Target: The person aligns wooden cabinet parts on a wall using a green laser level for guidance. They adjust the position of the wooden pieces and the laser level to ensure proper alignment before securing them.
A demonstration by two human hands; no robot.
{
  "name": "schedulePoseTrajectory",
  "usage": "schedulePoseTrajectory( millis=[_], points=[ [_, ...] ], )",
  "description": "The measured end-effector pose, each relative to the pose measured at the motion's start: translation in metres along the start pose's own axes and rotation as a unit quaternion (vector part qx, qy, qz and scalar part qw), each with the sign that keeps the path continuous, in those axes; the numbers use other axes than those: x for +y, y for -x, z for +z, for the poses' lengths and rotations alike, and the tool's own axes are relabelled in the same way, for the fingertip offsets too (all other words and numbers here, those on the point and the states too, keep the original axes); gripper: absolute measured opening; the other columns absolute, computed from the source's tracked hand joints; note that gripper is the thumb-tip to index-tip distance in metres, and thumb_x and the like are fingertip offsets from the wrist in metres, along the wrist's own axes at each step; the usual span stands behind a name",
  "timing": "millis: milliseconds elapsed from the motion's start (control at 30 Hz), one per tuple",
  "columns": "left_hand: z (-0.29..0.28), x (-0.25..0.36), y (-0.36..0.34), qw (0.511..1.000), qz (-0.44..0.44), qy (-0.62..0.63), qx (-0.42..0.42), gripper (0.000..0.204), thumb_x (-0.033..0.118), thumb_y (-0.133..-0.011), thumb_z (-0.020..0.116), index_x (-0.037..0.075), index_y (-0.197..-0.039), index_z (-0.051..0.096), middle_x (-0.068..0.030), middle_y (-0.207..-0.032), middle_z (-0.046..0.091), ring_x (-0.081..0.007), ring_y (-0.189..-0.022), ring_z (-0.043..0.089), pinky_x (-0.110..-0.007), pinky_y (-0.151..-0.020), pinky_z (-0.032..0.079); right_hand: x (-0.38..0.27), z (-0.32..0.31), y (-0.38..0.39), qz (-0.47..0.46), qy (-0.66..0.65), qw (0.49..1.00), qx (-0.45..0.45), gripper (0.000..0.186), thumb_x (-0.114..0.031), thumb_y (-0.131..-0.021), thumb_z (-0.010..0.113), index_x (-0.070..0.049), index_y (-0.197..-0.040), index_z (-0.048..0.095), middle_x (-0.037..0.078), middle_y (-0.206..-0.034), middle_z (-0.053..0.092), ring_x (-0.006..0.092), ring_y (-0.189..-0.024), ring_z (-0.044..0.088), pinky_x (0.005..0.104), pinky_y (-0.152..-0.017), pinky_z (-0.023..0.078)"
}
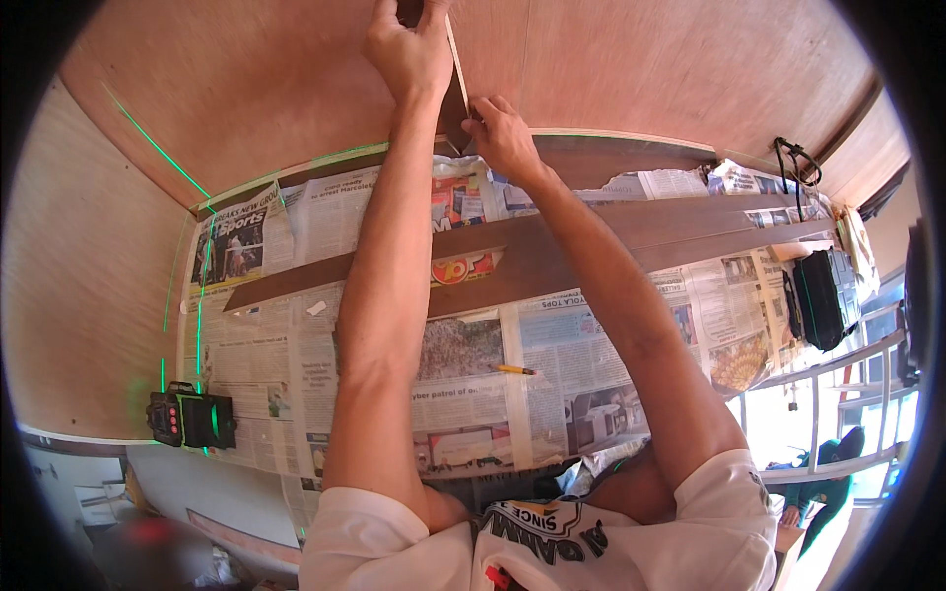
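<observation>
My left hand (409,49) reaches up to the top edge of the view, gripping a dark brown strip with a pale edge (453,94) that stands against the plywood wall (246,69). Lower down, my right hand (501,138) pinches the same strip near its bottom end. Long dark brown boards (286,281) lie across newspaper sheets (256,364) spread beneath my arms. A small yellow pencil or blade handle (515,370) lies on the newspaper between my forearms.
A laser level (192,414) at lower left casts green lines. A black case (823,300) and black cord (798,167) are at the right. Beyond a metal railing (887,364), a person in dark green (828,492) is at lower right. Plywood panels enclose the left side.
</observation>
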State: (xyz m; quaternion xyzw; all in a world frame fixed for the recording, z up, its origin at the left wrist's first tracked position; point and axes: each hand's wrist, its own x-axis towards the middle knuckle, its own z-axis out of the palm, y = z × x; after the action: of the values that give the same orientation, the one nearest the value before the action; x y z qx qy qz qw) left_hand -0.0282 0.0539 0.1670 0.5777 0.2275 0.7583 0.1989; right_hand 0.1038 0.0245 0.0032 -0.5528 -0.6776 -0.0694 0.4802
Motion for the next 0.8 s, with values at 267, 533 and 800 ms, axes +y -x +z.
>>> schedulePoseTrajectory(
  millis=[267,533,800],
  points=[
    [0.003,0.007,0.004,1.0,-0.025,-0.014,-0.008,0.051,0.047,-0.092,0.08,-0.002,-0.105,0.074,-0.0187,-0.092,0.077,-0.0287,-0.084,0.075,-0.041,-0.077,0.056,-0.003,-0.003,-0.004,0.019,-0.047,0.999,-0.003,0.023,-0.012,-0.092,0.071,-0.004,-0.111,0.062,0.022,-0.101,0.068,0.0453,-0.099,0.066,0.0533,-0.084,0.052],
    [0.019,-0.005,-0.001,0.99,0.045,-0.124,0.041,0.059,0.049,-0.087,0.083,-0.005,-0.107,0.074,-0.0242,-0.099,0.074,-0.0376,-0.088,0.072,-0.047,-0.079,0.056,0.006,-0.006,-0.012,0.039,-0.041,0.998,-0.013,0.028,-0.013,-0.087,0.075,-0.004,-0.11,0.061,0.021,-0.102,0.071,0.045,-0.1,0.066,0.0537,-0.083,0.052],
    [0.028,-0.022,-0.01,0.969,0.103,-0.217,0.066,0.073,0.051,-0.083,0.084,-0.002,-0.131,0.07,-0.0241,-0.108,0.072,-0.0409,-0.099,0.07,-0.051,-0.084,0.055,0.012,-0.003,-0.012,0.051,-0.07,0.996,0.005,0.024,-0.01,-0.087,0.077,-0.002,-0.106,0.065,0.018,-0.094,0.074,0.0401,-0.087,0.072,0.0477,-0.076,0.055]
  ],
)
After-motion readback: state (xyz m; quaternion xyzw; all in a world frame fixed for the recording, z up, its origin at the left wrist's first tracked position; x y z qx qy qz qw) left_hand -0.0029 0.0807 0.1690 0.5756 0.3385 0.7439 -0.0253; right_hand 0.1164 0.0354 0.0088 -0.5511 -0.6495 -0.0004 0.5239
